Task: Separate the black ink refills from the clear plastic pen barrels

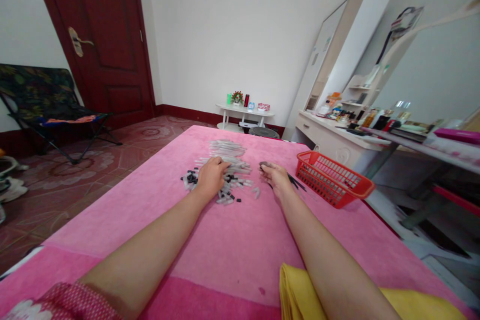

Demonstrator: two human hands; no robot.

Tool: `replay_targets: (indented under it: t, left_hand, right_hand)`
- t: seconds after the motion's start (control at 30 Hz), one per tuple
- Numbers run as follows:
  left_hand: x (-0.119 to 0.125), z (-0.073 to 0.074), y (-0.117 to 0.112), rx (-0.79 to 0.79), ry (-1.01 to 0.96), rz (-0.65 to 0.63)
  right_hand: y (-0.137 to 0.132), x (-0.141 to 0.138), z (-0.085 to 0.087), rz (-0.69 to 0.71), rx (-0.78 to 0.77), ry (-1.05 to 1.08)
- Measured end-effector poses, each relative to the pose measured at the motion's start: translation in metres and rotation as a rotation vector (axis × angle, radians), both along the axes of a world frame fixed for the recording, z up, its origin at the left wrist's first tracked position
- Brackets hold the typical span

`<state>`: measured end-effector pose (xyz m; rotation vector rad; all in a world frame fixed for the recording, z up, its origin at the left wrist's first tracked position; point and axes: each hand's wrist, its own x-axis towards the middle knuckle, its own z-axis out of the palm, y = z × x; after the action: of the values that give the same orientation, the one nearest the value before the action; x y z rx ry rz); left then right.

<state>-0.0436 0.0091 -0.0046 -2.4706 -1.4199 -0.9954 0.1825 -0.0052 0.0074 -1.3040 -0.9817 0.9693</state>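
Left hand: the left hand [210, 176] is placed at the centre of the frame, on the heap of parts; its fingers are curled downward, and whether anything is gripped by them cannot be told.
Right hand: the right hand [276, 176] is held just right of centre, apart from the heap; a small dark piece [263, 164] is pinched between thumb and fingers, its exact kind too small to be told.
Slim tubes: long, translucent whitish tubes, like pen barrels [227, 149], are laid roughly side by side at the centre, just beyond the left hand.
Short parts: short black cylindrical pieces [192, 178] and short translucent whitish pieces [225, 196] are scattered around the left hand, some touching one another.
Dark sticks: thin black sticks [299, 183] are seen between the right hand and the basket.
Basket: an orange-red plastic basket with slotted walls [335, 180] is set upright at centre right.
Pink cover: all of these are supported by a pink plush cloth [232, 245], spread across the lower half.
Yellow cloth: a folded yellow fabric [296, 292] is partly covered by the right forearm at lower right.
Door: a dark red panelled door [101, 35] is seen at upper left.
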Motion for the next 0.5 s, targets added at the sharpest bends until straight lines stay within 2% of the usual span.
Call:
replay_targets:
  t: [0.17,0.27,0.5]
  left_hand:
    - [0.001,0.000,-0.001,0.010,0.035,-0.015]
    - [0.001,0.000,-0.001,0.003,0.047,-0.020]
    - [0.002,0.002,-0.003,-0.025,0.069,-0.016]
  right_hand:
    - [-0.003,0.003,0.001,0.105,0.003,0.194]
    - [-0.003,-0.001,-0.002,0.155,0.035,0.218]
    - [-0.004,-0.007,-0.002,0.106,0.019,0.212]
